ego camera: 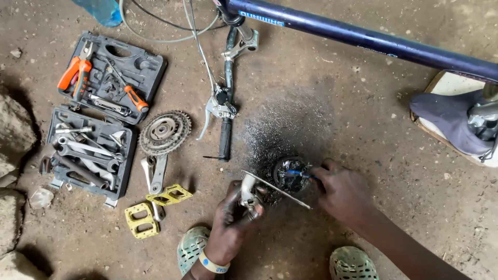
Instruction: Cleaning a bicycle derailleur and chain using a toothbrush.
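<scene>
**Greasy hub part being brushed over a dirt floor**

Dark, oily grit stains the dirt (290, 124) just above both hands, which suggests cleaning is well under way. The left hand (231, 220) has its fingers wrapped around a small metal part (250, 193), from which a thin rod (277, 190) sticks out to the right. The right hand (343, 192) pinches a blue-handled brush (298, 174), its tip in a small dark tin (289, 173) that sits on the ground just above the rod. Whether the part is clean yet I cannot tell; it looks pale and bare in places.

Much is already stripped: a crankset (165, 133) and two yellow pedals (155, 205) lie loose to the left, a handlebar (226, 103) with brake lever lies beside the stain. Nothing looks refitted so far.

An open grey tool case (106, 111) lies at far left, with orange pliers (75, 72) in the upper half and spanners in the lower. A blue frame tube (363, 36) crosses the top and bears a pale blue label near its left end. A saddle (448, 122) rests on a cream board at right.
</scene>
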